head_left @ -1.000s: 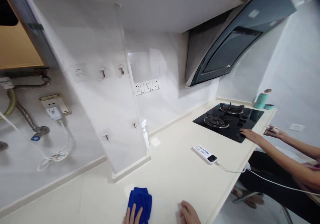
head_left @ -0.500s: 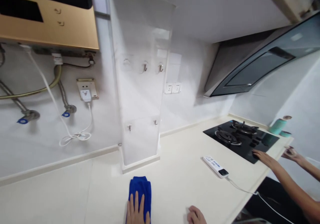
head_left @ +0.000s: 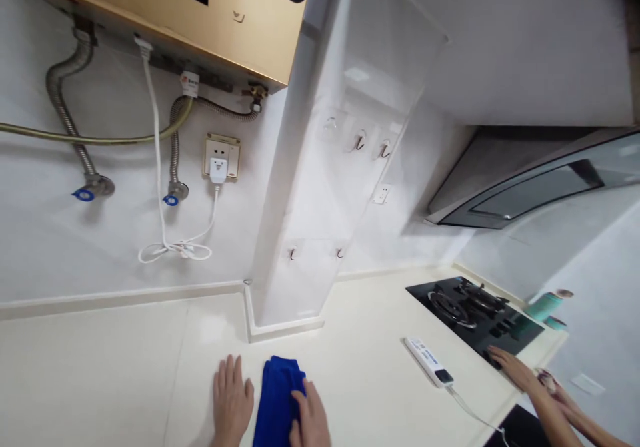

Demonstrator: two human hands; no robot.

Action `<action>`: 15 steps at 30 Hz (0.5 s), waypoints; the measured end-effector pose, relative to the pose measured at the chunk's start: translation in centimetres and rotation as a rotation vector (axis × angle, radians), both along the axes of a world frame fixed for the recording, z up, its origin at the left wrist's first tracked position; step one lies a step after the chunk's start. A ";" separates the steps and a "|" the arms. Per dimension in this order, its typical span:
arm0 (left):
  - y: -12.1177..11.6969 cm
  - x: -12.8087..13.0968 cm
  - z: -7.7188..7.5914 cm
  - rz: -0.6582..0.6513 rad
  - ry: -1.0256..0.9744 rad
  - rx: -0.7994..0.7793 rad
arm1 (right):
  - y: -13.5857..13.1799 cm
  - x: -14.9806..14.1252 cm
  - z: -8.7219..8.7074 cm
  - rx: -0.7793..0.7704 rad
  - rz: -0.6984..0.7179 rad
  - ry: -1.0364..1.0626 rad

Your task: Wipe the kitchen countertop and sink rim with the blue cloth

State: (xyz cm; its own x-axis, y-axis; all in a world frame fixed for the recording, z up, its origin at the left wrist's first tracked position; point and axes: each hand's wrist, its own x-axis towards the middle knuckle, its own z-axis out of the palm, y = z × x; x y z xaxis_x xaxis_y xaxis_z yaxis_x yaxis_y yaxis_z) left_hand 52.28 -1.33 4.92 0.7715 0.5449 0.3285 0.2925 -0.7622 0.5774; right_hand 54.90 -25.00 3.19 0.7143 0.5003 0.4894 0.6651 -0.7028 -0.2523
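Observation:
A folded blue cloth (head_left: 278, 394) lies on the pale countertop near the bottom edge of the head view. My left hand (head_left: 233, 397) rests flat on the counter just left of the cloth, fingers stretched out, with a gap between them. On the cloth's right edge lies my right hand (head_left: 311, 415), its fingers slightly bent and its thumb apart from them. It touches the fabric without visibly gripping it. The lower part of the cloth runs out of view.
A white power strip (head_left: 429, 362) with a cable lies to the right. Beyond is a black gas hob (head_left: 470, 307), where another person's hand (head_left: 513, 367) touches the front edge. Green containers (head_left: 545, 306) stand behind it. A wall pillar (head_left: 305, 274) rises ahead; a gold water heater (head_left: 260, 34) hangs upper left.
My left hand has left the cloth and moved left onto the bare counter. My right hand has come over from the right onto the cloth. The view has turned left.

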 end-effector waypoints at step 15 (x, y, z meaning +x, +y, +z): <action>0.6 0.2 -1.4 0.063 -0.241 0.448 | 7.0 -1.1 -2.2 -0.193 -0.042 -0.027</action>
State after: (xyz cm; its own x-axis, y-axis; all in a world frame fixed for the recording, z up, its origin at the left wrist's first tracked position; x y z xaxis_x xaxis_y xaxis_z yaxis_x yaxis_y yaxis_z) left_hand 52.48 -0.74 3.48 0.6151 0.3533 0.7048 0.2450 -0.9354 0.2550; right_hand 53.82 -18.01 0.99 0.7247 0.5566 0.4063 0.6388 -0.7637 -0.0931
